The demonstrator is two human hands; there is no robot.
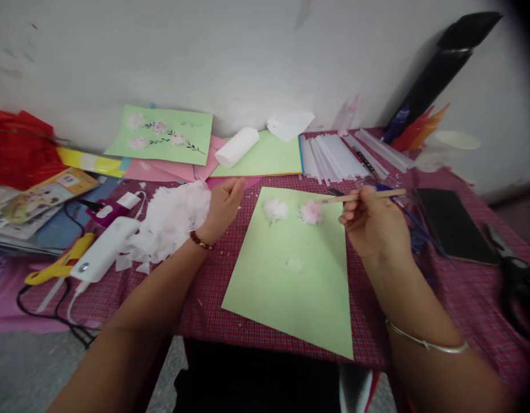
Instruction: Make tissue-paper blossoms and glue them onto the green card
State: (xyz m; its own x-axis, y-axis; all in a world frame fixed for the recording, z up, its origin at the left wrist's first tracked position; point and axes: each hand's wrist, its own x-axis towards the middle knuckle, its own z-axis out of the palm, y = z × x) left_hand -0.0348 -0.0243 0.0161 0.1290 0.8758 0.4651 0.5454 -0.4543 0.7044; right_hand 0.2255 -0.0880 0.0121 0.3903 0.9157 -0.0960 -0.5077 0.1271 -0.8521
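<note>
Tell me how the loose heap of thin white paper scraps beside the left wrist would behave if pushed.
The heap would probably scatter, since stray pieces lie at its edge on the red checked table cover. It is likely light for its bulk: its pieces look thin and loosely piled.

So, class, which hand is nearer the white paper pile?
Left. The left hand is beside the pile; the right hand is farther, by the right edge of the green sheet.

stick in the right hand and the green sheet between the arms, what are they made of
The stick looks like wood, probably unvarnished: pale tan, with a dull surface. The green sheet seems matte paper or thin card: thin-edged, without shine.
</note>
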